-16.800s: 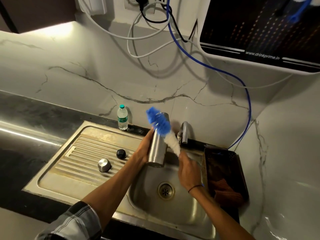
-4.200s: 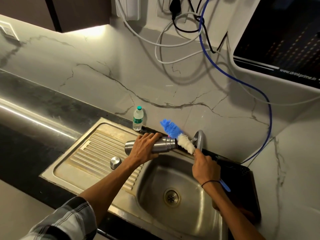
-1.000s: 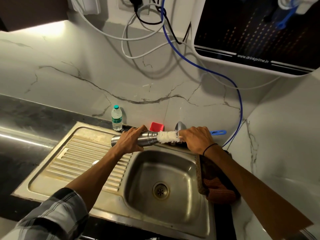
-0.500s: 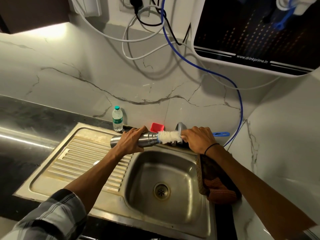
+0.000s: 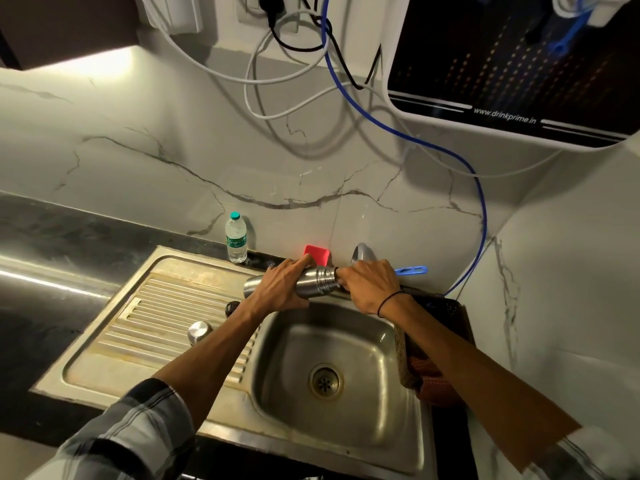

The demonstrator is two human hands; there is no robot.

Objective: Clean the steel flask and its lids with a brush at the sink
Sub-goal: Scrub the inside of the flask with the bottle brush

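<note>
- Your left hand point(image 5: 282, 289) is wrapped around the middle of the steel flask point(image 5: 311, 283), holding it on its side above the back rim of the sink point(image 5: 346, 344), mouth pointing right.
- Your right hand point(image 5: 372, 285) is closed on the brush, knuckles right against the flask's mouth. The bristles are out of sight, probably pushed deep inside; only the blue handle end point(image 5: 412, 270) pokes out past your fist.
- The flask lies directly between your two hands, touched by both. Keeping it level over the basin likely lets drips fall into the bowl while the brush works along its length.
- On the ribbed draining board point(image 5: 156, 323) to your left, just below your forearm, sit two lids: a round steel cap point(image 5: 200, 331) and a small black stopper point(image 5: 231, 307), apart from each other and seemingly waiting their turn.
- Behind the flask stand a red block point(image 5: 318, 255) and the tap point(image 5: 360, 252); a small water bottle point(image 5: 236, 242) stands farther left against the wall.
</note>
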